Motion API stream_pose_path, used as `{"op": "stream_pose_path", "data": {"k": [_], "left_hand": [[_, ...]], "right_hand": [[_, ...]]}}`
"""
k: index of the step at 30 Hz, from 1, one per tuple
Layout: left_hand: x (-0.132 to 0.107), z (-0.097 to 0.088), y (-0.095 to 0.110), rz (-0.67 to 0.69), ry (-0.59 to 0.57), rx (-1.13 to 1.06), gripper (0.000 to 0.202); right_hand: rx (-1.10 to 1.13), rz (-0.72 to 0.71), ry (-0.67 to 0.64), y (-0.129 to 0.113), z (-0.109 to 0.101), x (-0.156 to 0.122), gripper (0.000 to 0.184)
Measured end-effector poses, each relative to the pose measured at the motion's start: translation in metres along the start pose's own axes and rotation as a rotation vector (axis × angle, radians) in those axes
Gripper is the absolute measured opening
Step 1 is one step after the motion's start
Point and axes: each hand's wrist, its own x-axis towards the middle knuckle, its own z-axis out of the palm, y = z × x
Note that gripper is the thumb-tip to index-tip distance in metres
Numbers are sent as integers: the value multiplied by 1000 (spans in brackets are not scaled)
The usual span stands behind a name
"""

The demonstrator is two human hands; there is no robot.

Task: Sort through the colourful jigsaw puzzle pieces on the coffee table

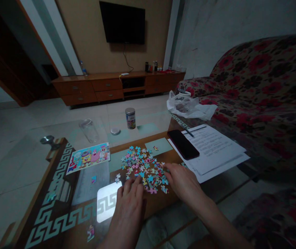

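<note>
While the heap of small colourful cardboard jigsaw pieces (144, 167) is lying wholly unjoined mid-table, left hand (129, 200) and right hand (182, 181) are resting open-fingered at its edge, gripping nothing; assembly is looking unstarted.

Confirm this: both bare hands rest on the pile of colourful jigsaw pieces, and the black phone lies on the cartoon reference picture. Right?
Not quite. In the head view the black phone lies on the white printed papers, not the cartoon reference picture. Both hands, left and right, do rest at the pile of colourful jigsaw pieces.
</note>
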Motion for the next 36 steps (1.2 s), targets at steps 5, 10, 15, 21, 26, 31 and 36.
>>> {"op": "stream_pose_path", "data": {"k": [5,10,15,21,26,31,36], "left_hand": [[9,10,4,-19,41,30,32],[4,9,-1,25,15,35,30],[-5,-4,-2,48,5,-21,37],[-25,-4,-8,89,29,-19,40],[-52,-6,-29,220,24,37,43],[-69,-14,-50,195,78,76,34],[-82,-4,-66,99,130,97,28]], "right_hand": [[-33,10,-28,2,-1,0,33],[-16,-9,7,6,4,1,35],[-16,-7,56,8,7,2,33],[-6,-59,55,4,5,1,32],[16,-94,13,-3,5,1,31],[46,-162,-33,-8,9,2,33],[-43,-170,-67,-16,12,-1,43]]}}
